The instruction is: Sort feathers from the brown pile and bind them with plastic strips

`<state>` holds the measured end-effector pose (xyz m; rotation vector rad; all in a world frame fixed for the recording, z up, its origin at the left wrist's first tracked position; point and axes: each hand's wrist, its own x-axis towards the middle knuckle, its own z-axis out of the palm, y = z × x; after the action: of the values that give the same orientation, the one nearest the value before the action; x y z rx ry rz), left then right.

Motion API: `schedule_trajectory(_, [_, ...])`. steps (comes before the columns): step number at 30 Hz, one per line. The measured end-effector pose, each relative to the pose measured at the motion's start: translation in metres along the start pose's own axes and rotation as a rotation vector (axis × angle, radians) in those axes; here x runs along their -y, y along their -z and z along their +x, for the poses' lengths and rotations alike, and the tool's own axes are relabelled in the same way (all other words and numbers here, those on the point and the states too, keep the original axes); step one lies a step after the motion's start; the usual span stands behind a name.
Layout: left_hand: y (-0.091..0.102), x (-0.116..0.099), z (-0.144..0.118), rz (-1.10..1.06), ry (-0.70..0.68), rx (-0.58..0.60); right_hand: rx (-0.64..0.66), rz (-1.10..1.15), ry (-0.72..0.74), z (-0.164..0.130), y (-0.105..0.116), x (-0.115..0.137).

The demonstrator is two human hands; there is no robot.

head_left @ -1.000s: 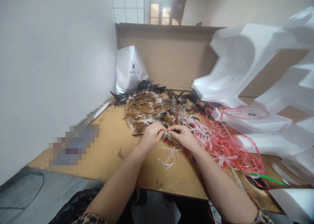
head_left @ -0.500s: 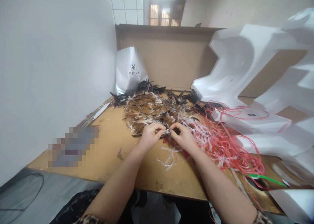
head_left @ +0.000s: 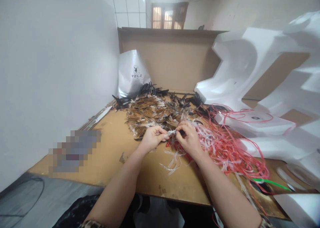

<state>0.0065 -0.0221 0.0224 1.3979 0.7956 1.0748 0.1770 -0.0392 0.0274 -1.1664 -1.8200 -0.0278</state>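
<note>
- Pinching a small white piece point(head_left: 171, 133) over the table point(head_left: 110, 161), we had our left hand point(head_left: 151, 140) closed on one end, our right hand point(head_left: 189, 138) on the other.
- We had just drawn them slightly apart, seemingly baring more to work on.
- Beyond lay feathers point(head_left: 146, 112); to our right, red and white strips point(head_left: 222, 148).

A whitish piece point(head_left: 171, 132) sits at the dial's centre; white-flecked brown feathers point(head_left: 143, 110) at 10 o'clock, black feathers point(head_left: 150, 88) at 11, white foam point(head_left: 235, 61) at 1, red and white strands point(head_left: 225, 149) toward 4, a leopard-print cuff point(head_left: 92, 224) at 7.
</note>
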Motion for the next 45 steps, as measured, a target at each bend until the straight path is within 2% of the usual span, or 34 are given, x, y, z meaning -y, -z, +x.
schedule_trajectory(4, [0.000,-0.003,-0.002,-0.137,0.112,0.103,-0.052,-0.008,0.045,-0.001,0.002,0.003])
schedule_trajectory(8, [0.002,-0.002,-0.003,-0.419,0.275,0.291,-0.101,-0.002,0.102,-0.003,0.003,0.003])
schedule_trajectory(11, [0.004,0.003,0.000,-0.620,0.443,0.349,-0.130,-0.007,0.138,-0.004,0.005,0.003])
schedule_trajectory(14, [0.004,0.010,0.003,-0.668,0.627,0.422,-0.099,-0.044,0.181,-0.005,0.005,0.005])
schedule_trajectory(16, [0.003,0.012,0.002,-0.664,0.660,0.436,-0.070,-0.066,0.208,-0.005,0.005,0.007])
schedule_trajectory(21, [0.001,0.011,-0.002,-0.598,0.543,0.334,-0.034,-0.035,0.208,-0.005,0.004,0.010])
schedule_trajectory(27, [-0.005,0.006,0.004,-0.241,0.309,0.074,-0.152,0.194,-0.070,0.000,0.003,0.011])
schedule_trajectory(32, [-0.011,0.012,0.007,-0.065,0.208,-0.073,0.027,0.450,-0.287,-0.002,-0.009,0.006])
schedule_trajectory(34, [-0.013,0.017,0.007,0.001,0.177,-0.092,0.102,0.507,-0.396,-0.006,-0.017,0.004])
schedule_trajectory(37, [-0.016,0.022,0.004,0.077,0.107,-0.106,0.137,0.572,-0.531,-0.012,-0.026,0.002])
schedule_trajectory(40, [-0.019,0.021,0.003,0.073,0.031,-0.100,0.129,0.688,-0.574,-0.013,-0.028,0.001])
schedule_trajectory(45, [-0.017,0.013,0.004,-0.048,0.125,0.008,0.112,0.883,-0.627,-0.006,-0.020,0.003])
